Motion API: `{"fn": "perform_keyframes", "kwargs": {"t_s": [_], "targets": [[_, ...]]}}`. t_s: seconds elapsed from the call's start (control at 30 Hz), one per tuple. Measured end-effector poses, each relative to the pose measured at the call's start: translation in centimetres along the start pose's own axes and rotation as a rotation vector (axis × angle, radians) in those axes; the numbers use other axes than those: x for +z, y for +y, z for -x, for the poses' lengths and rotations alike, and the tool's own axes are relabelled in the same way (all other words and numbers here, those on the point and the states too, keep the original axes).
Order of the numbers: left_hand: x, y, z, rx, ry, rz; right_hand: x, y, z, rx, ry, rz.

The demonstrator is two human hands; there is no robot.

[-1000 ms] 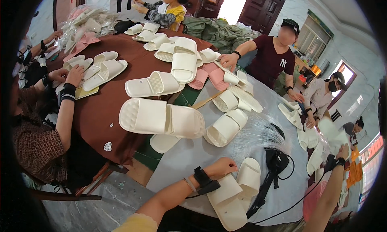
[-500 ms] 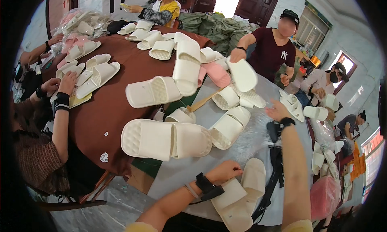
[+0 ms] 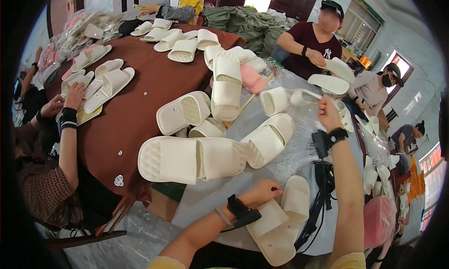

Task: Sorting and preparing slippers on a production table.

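Note:
My right hand (image 3: 330, 114) grips the end of a cream slipper (image 3: 306, 97), blurred and tilted above the grey tabletop. Next to it lies another cream slipper (image 3: 274, 101). My left hand (image 3: 263, 192) has its fingers curled with the thumb against them; whatever may be between them does not show. Just below and beside that hand rests a cream slipper pair (image 3: 267, 224), partly overlapping. Ahead of my left hand sit a large cream slipper pair (image 3: 177, 159), toe to toe, and another cream slipper (image 3: 270, 140).
Clear plastic bags (image 3: 297, 152) spread over the grey tabletop (image 3: 201, 203). A brown cloth (image 3: 140, 124) covers the table to the left. A worker in a dark red shirt (image 3: 304, 39) holds slippers opposite. Black straps (image 3: 322, 185) lie beside my right forearm.
My right hand has moved from open fingers to gripping a slipper, which has lifted off the pile. The worker opposite has moved a slipper to the right. My left hand stays nearly in place.

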State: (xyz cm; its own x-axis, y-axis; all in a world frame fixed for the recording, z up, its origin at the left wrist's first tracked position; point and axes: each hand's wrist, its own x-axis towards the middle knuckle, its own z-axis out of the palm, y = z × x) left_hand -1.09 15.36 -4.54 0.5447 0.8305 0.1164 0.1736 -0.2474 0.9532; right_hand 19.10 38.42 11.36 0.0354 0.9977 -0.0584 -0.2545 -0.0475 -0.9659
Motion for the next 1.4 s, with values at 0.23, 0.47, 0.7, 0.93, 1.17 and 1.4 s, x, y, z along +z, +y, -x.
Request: {"fn": "perform_keyframes", "kwargs": {"t_s": [0.23, 0.47, 0.7, 0.93, 1.17, 1.4], "targets": [[-0.5, 1.8, 0.4, -0.069, -0.039, 0.079, -22.7, -14.8, 7.0, -0.577, 0.155, -0.051], [-0.5, 1.5, -0.2, -0.141, -0.056, 0.032, -38.5, -17.1, 21.9, -0.671, 0.454, 0.292], [-1.7, 4.6, 0.9, -0.233, -0.063, 0.061, -15.9, -6.6, 30.6, -0.04, 0.18, 0.587], [-1.5, 6.2, 1.2, -0.134, 0.0, 0.485, -3.3, 4.4, 31.7, -0.524, -0.468, 0.955], [-1.7, 5.8, 1.1, -0.206, 0.066, 0.409, -2.4, 6.7, 31.1, -0.467, -0.396, 1.316], [-1.7, 5.5, 0.8, -0.227, 0.169, 0.359, -3.2, 6.6, 37.0, 0.052, -0.59, 1.64]]}}
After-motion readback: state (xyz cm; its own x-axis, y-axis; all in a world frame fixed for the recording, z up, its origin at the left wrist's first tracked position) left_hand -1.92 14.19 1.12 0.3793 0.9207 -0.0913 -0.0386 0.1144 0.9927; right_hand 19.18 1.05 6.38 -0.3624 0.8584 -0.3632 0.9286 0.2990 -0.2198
